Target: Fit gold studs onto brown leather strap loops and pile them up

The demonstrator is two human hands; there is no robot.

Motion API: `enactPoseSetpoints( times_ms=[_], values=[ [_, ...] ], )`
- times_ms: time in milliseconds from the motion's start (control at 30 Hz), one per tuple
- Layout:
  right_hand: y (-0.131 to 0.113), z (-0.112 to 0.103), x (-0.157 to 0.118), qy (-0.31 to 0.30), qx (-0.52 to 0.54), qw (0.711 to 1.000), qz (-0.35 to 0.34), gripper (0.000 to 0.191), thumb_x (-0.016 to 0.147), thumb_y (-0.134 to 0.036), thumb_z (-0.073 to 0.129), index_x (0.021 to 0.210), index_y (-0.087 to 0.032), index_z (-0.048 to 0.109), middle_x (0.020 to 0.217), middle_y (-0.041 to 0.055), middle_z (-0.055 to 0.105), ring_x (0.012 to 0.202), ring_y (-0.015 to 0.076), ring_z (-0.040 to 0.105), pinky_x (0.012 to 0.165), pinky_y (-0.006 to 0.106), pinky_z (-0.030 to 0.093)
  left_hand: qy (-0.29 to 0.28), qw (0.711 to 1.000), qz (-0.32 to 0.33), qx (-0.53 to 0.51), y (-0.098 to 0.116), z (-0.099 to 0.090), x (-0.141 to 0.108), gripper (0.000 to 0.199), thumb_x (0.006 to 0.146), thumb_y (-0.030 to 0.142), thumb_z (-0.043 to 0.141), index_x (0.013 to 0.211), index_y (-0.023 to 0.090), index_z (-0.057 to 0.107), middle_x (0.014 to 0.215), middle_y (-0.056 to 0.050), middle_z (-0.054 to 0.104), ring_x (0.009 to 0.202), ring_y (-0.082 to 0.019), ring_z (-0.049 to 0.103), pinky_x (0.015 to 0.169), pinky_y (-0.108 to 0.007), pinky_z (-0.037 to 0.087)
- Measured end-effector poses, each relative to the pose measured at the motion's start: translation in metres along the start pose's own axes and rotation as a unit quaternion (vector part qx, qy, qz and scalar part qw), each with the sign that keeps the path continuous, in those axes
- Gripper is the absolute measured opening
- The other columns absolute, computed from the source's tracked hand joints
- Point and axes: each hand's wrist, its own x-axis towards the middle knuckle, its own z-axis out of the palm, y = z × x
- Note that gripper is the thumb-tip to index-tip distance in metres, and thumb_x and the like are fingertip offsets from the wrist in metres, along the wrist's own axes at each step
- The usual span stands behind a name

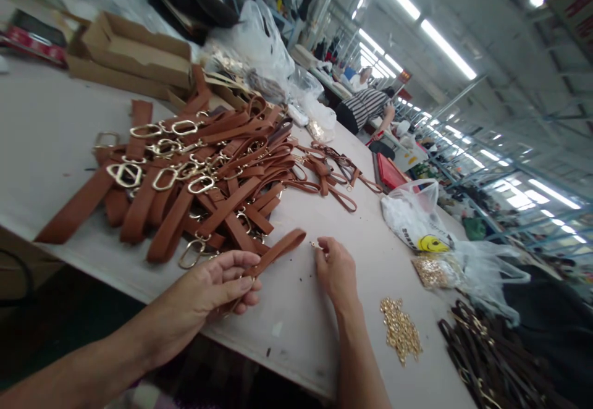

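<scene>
Right now, through the head view, I am watching the left hand (227, 285) at the lower centre of the frame, and its thumb and fingers are closing around one brown strap (279, 252). That strap is lying aslant in the grip: its long axis is running from the lower left to the upper right, with the looped free end reaching out past the fingers and pointing up towards the centre of the frame. The part inside the palm is mostly hiding from me, so I cannot tell how its fittings are sitting. Just right of centre, the right hand (336, 268) is holding its fingers in a narrow pinch, and a small gold piece (314, 244) is showing at the tips, too tiny for me to make out its shape. The relation I am weighing is this: the loop is ending just beside those right fingertips, apart from them, so its free end is lying nearer the right hand than the left fingers. The heap of straps (227, 211) is spreading across the left and centre, while the gold pile (401, 330) is resting at lower right, beyond the right forearm.
</scene>
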Motion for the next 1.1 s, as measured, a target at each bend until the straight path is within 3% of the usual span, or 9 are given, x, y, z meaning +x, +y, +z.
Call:
enactPoseSetpoints(
  times_ms=[233,300,433,533,667,867,967,1100],
  values=[
    [-0.002,0.003,0.015,-0.073,-0.151,0.981,-0.098,0.018,0.092,-0.011,0.047,0.095,-0.018,0.064,0.088,0.0083,0.070,0.086,0.0224,0.058,0.081,0.033,0.039,0.008,0.995,0.042,0.089,0.000,0.008,0.005,0.043,0.076,0.034,0.076,0.109,0.018,0.055,0.094,-0.004,0.072,0.071,-0.015,0.069,0.052,-0.020,0.041],
    [-0.003,0.004,0.018,-0.084,-0.178,0.974,-0.116,0.018,0.090,-0.009,0.048,0.091,-0.017,0.064,0.085,0.0090,0.069,0.082,0.0229,0.058,0.078,0.034,0.037,0.002,0.997,0.018,0.070,0.002,0.009,0.005,0.047,0.073,0.033,0.078,0.112,0.018,0.056,0.094,-0.004,0.073,0.071,-0.016,0.069,0.056,-0.021,0.045],
    [-0.003,0.010,0.023,-0.079,-0.197,0.967,-0.141,0.020,0.086,-0.004,0.050,0.092,-0.016,0.064,0.080,0.0090,0.069,0.077,0.0235,0.057,0.074,0.035,0.037,-0.015,0.999,-0.034,0.013,0.003,0.007,0.005,0.050,0.069,0.031,0.082,0.112,0.018,0.061,0.094,-0.005,0.074,0.080,-0.018,0.070,0.078,-0.028,0.053],
    [-0.001,0.016,0.026,-0.055,-0.179,0.972,-0.139,0.021,0.086,-0.003,0.049,0.084,-0.016,0.065,0.081,0.0106,0.069,0.077,0.0237,0.058,0.073,0.035,0.037,-0.039,0.999,-0.035,0.008,-0.002,0.005,0.006,0.038,0.073,0.029,0.078,0.106,0.018,0.063,0.089,-0.004,0.073,0.075,-0.016,0.068,0.074,-0.027,0.052],
    [0.001,0.016,0.028,-0.023,-0.095,0.988,-0.118,0.023,0.082,-0.001,0.052,0.076,-0.018,0.065,0.077,0.0072,0.069,0.076,0.0204,0.060,0.073,0.032,0.041,-0.047,0.998,0.006,0.034,-0.009,0.006,0.006,0.024,0.081,0.025,0.066,0.103,0.018,0.063,0.083,-0.002,0.070,0.061,-0.012,0.059,0.058,-0.022,0.043],
    [0.000,0.003,-0.003,0.052,0.121,0.991,-0.023,0.016,0.093,-0.024,0.052,0.100,-0.019,0.065,0.089,0.0033,0.072,0.078,0.0161,0.067,0.071,0.029,0.053,0.008,0.994,0.057,0.097,-0.005,0.016,0.000,0.023,0.085,0.032,0.059,0.102,0.016,0.062,0.078,0.001,0.063,0.057,-0.008,0.048,0.057,-0.021,0.034],
    [-0.013,-0.003,-0.031,0.110,0.236,0.964,0.046,0.021,0.090,-0.036,0.060,0.100,-0.017,0.063,0.087,0.0048,0.071,0.075,0.0167,0.067,0.067,0.030,0.055,0.005,0.990,0.074,0.120,-0.005,0.019,0.002,0.027,0.083,0.037,0.062,0.099,0.015,0.062,0.076,0.002,0.061,0.055,-0.008,0.045,0.054,-0.021,0.032],
    [-0.045,-0.004,-0.065,0.182,0.383,0.900,0.101,0.020,0.078,-0.032,0.076,0.090,-0.020,0.064,0.085,0.0024,0.070,0.076,0.0159,0.065,0.069,0.029,0.054,0.011,0.988,0.083,0.132,-0.010,0.022,0.005,0.028,0.079,0.034,0.065,0.100,0.015,0.062,0.075,0.003,0.061,0.055,-0.008,0.048,0.055,-0.021,0.035]
  ],
)
